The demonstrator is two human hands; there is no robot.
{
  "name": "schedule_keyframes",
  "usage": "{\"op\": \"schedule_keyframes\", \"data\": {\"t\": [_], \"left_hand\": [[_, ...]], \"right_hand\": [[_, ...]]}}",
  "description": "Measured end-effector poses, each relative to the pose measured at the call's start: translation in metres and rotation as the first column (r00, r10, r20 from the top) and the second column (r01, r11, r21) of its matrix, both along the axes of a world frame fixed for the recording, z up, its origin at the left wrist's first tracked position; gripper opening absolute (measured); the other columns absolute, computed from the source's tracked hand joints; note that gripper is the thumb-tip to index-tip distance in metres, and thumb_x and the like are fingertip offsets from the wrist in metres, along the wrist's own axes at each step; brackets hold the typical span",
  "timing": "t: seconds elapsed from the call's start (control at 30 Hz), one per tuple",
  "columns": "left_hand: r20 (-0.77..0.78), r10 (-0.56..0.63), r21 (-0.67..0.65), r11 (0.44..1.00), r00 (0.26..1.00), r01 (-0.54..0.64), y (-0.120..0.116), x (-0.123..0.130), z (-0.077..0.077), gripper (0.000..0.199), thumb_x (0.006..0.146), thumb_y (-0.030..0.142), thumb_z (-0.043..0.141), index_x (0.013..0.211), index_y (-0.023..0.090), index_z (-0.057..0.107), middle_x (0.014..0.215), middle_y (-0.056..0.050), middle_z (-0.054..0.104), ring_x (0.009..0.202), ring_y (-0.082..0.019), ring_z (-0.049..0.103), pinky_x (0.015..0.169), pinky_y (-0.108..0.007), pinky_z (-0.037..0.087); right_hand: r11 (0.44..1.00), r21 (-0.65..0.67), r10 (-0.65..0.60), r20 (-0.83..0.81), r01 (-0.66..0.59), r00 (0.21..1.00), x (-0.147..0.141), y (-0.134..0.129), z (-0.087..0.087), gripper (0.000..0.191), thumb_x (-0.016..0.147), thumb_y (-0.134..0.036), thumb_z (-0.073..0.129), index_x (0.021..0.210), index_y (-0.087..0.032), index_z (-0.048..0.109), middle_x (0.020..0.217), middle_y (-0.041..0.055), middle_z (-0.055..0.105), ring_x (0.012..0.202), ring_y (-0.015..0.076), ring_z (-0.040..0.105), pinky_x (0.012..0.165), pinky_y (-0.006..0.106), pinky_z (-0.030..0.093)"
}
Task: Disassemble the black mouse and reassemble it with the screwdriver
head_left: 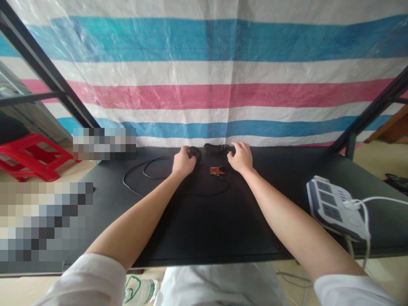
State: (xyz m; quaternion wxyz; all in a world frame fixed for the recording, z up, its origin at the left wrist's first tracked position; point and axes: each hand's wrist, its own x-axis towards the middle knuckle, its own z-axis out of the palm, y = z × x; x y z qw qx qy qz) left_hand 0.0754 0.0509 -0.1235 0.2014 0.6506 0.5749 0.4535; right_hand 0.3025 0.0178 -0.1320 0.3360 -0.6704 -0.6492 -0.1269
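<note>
My left hand (184, 162) is closed around a black rounded piece (195, 155) shaped like a computer mouse shell, near the back of the black table (210, 229). My right hand (241, 157) has its thumb and fingers curled at the right end of a dark bundled cable (216, 148); the fingers partly hide what they grip. Between the hands lies a small orange circuit board (217, 170) with a black part on its right side. A thin black cable (125, 172) loops on the left, and a thin wire curves from the board across the tabletop.
A white and grey power strip (334, 206) with white cords stands at the right. Blurred items sit at the left edge and back left corner. Behind the table hangs a striped sheet (204, 95) between dark metal frame bars. A red stool (35, 157) stands beyond on the left.
</note>
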Motion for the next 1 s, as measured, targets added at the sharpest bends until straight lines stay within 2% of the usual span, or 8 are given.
{"op": "schedule_keyframes", "data": {"t": [0.17,0.3,0.4,0.53,0.6,0.87,1.0], "left_hand": [[-0.261,0.003,-0.039,0.999,0.965,-0.014,-0.006,0.001,0.002,0.043,0.072,0.017,0.063,0.114,0.016,0.062,0.101,-0.019,0.071,0.105,-0.040,0.066,0.095,-0.050,0.048],[-0.514,0.023,-0.115,0.989,0.857,-0.096,-0.013,0.004,0.011,0.045,0.082,0.025,0.054,0.126,0.016,0.057,0.114,-0.019,0.070,0.108,-0.037,0.066,0.092,-0.046,0.051],[-0.612,0.009,-0.138,0.983,0.791,-0.117,-0.017,0.006,0.015,0.044,0.086,0.031,0.050,0.127,0.016,0.056,0.118,-0.019,0.069,0.108,-0.035,0.067,0.089,-0.043,0.052],[-0.666,-0.017,-0.154,0.981,0.746,-0.116,-0.018,0.006,0.017,0.042,0.088,0.036,0.048,0.124,0.015,0.057,0.124,-0.019,0.066,0.111,-0.033,0.065,0.089,-0.041,0.052],[-0.673,-0.017,-0.149,0.982,0.740,-0.112,-0.018,0.006,0.017,0.042,0.088,0.037,0.048,0.124,0.016,0.057,0.126,-0.019,0.065,0.112,-0.033,0.065,0.089,-0.040,0.052],[-0.663,-0.011,-0.143,0.983,0.748,-0.113,-0.018,0.006,0.018,0.041,0.088,0.038,0.046,0.120,0.015,0.060,0.121,-0.019,0.068,0.111,-0.033,0.065,0.087,-0.040,0.052],[-0.619,0.013,-0.146,0.981,0.785,-0.132,-0.019,0.006,0.021,0.041,0.094,0.036,0.034,0.113,0.017,0.064,0.117,-0.018,0.070,0.108,-0.034,0.067,0.088,-0.043,0.051]], "right_hand": [[0.997,-0.038,0.069,0.042,-0.068,0.997,-0.001,0.003,-0.001,0.048,0.085,-0.016,0.048,0.131,-0.010,0.061,0.128,0.0176,0.064,0.116,0.0322,0.054,0.100,0.044,0.044],[0.999,-0.050,0.008,0.018,-0.007,1.000,0.000,0.003,0.000,0.047,0.085,-0.016,0.049,0.129,-0.008,0.062,0.127,0.0191,0.065,0.117,0.0337,0.054,0.100,0.046,0.045],[0.997,-0.077,-0.010,0.021,0.011,1.000,0.001,0.002,0.001,0.048,0.085,-0.016,0.048,0.131,-0.007,0.061,0.129,0.0193,0.064,0.118,0.0340,0.054,0.100,0.047,0.044],[0.992,-0.104,0.075,0.085,-0.066,0.994,-0.002,0.002,0.000,0.050,0.088,-0.014,0.045,0.136,-0.013,0.059,0.137,0.0154,0.060,0.125,0.0322,0.049,0.104,0.047,0.042],[0.989,-0.131,0.083,0.114,-0.067,0.990,-0.003,0.002,-0.001,0.050,0.090,-0.015,0.043,0.137,-0.015,0.059,0.140,0.0149,0.057,0.129,0.0324,0.045,0.105,0.048,0.040],[0.983,-0.186,0.049,0.186,-0.014,0.981,-0.008,-0.002,0.004,0.047,0.093,-0.016,0.045,0.136,-0.020,0.061,0.143,0.0164,0.053,0.132,0.0346,0.041,0.104,0.052,0.039],[0.981,-0.193,0.051,0.199,-0.012,0.979,-0.009,-0.003,0.005,0.046,0.092,-0.016,0.046,0.134,-0.022,0.063,0.143,0.0162,0.053,0.130,0.0348,0.042,0.103,0.053,0.040]]}}
